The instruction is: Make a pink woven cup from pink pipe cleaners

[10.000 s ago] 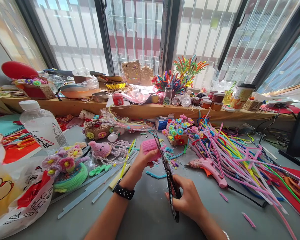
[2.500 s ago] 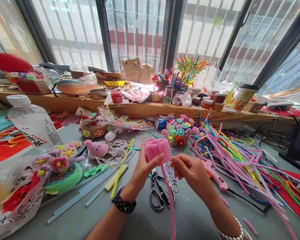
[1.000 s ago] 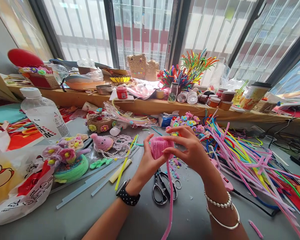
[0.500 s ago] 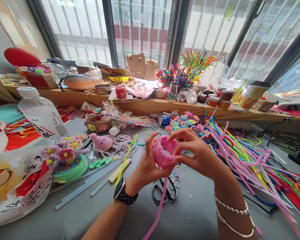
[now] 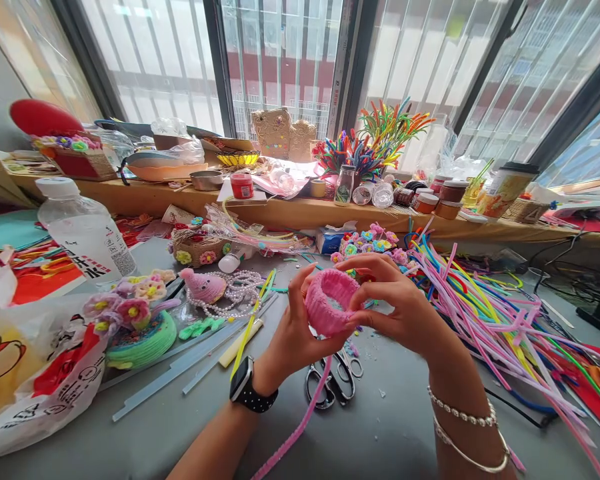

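Note:
Between my two hands, above the table, is a small pink fuzzy cup-shaped piece coiled from pipe cleaner [image 5: 325,310], its hollow side facing up. My left hand [image 5: 300,327] grips its left side, thumb beneath and fingers behind. The thumb and fingers of my right hand [image 5: 393,297] pinch its right rim. From its underside a loose pink pipe cleaner tail [image 5: 300,423] hangs toward the table's front edge. Black-handled scissors [image 5: 337,383] lie on the table just below my hands, partly covered by the tail.
Many loose pipe cleaners [image 5: 500,320] spread at the right. Glue sticks [image 5: 165,373], a pink fuzzy figure [image 5: 205,287], bead strings [image 5: 243,290] and a green flower-topped piece [image 5: 143,340] lie left. A bottle [image 5: 87,233] stands far left. Jars [image 5: 450,200] line the ledge.
The pink cup has tilted slightly, showing more of its hollow. Its hanging tail has swung to the left. Both hands keep their hold with almost no shift.

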The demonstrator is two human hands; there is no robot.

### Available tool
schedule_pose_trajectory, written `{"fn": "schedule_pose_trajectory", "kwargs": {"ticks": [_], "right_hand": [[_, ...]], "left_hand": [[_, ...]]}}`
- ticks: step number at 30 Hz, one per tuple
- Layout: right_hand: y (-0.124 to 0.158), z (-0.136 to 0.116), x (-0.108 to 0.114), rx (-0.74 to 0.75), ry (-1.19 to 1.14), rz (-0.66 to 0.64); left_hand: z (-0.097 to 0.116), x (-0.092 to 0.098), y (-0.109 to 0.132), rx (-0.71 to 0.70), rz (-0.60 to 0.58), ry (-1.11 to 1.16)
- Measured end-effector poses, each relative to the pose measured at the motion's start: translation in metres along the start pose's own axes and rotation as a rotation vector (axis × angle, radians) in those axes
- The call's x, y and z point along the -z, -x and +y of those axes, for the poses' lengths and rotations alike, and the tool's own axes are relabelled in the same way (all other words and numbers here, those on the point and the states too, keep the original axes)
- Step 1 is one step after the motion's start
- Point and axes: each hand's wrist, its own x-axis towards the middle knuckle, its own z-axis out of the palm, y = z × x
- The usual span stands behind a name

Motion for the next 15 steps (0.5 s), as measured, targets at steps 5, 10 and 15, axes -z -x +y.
{"fn": "schedule_pose_trajectory", "kwargs": {"ticks": [5,10,15], "right_hand": [[0.001,0.009,-0.001,-0.043,-0.121,0.04],[0.004,0.018,-0.001,-0.127,-0.197,0.091],[0.004,0.025,-0.004,-0.151,-0.231,0.111]], "left_hand": [[-0.003,-0.001,-0.003,0.168,-0.105,0.123],[-0.002,0.002,-0.008,0.359,-0.215,0.477],[0.0,-0.001,-0.008,0.45,-0.228,0.552]]}}
